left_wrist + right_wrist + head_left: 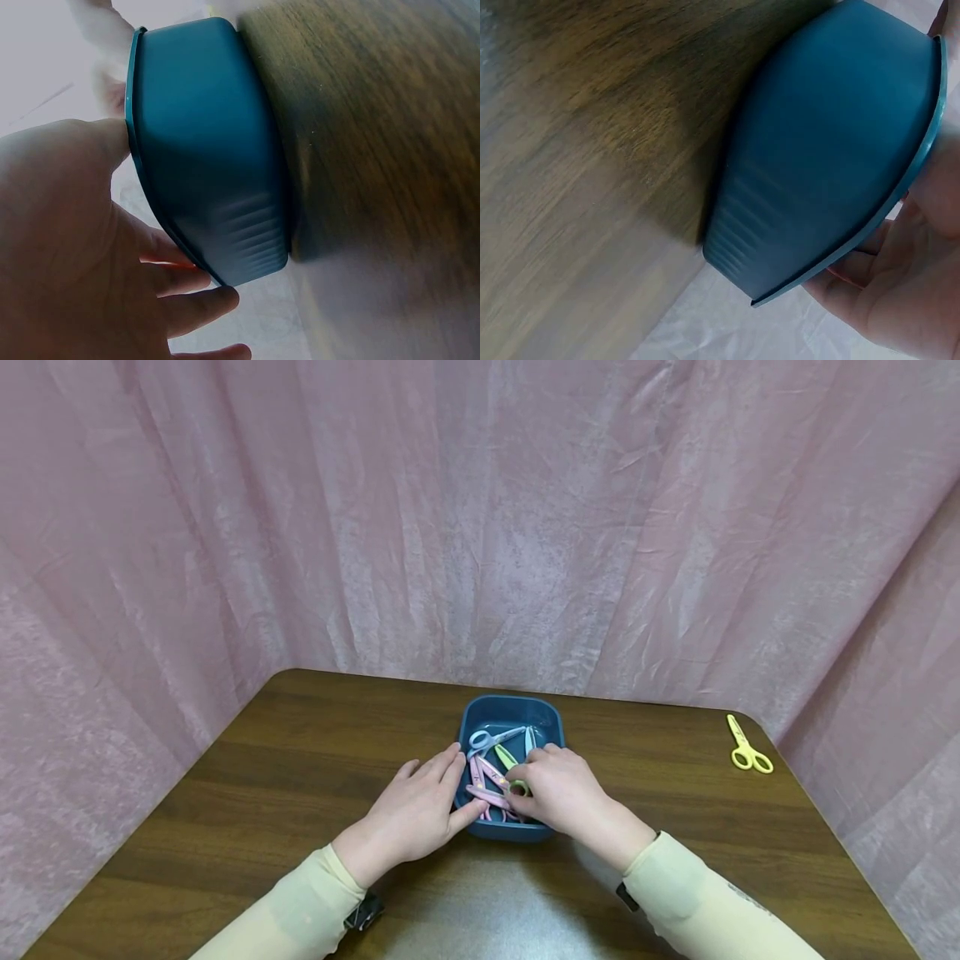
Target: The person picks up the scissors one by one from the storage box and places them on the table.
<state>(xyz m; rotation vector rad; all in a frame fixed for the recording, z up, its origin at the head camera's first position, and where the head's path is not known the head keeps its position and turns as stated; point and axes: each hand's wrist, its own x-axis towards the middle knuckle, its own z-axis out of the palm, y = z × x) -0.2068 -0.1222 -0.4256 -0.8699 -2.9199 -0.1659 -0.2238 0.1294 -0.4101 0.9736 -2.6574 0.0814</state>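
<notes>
In the head view a dark blue plastic bin [512, 832] holds several pairs of scissors. My left hand [416, 810] lies at the bin's left side, fingers stretched along the rim and thumb at the near rim. In the left wrist view that hand [82, 232] touches the rim from outside. My right hand [562, 785] reaches in over the right rim, fingers bent down. Its thumb and forefinger are around the handle of green scissors [519, 788] and the end of pink scissors [486, 795]; I cannot tell which it grips. Light blue scissors [480, 742] lie toward the back.
Yellow scissors [742, 747] lie apart near the table's far right corner. The brown wooden table [337, 735] runs back to a pink curtain [480, 527] that hangs behind it and at both sides.
</notes>
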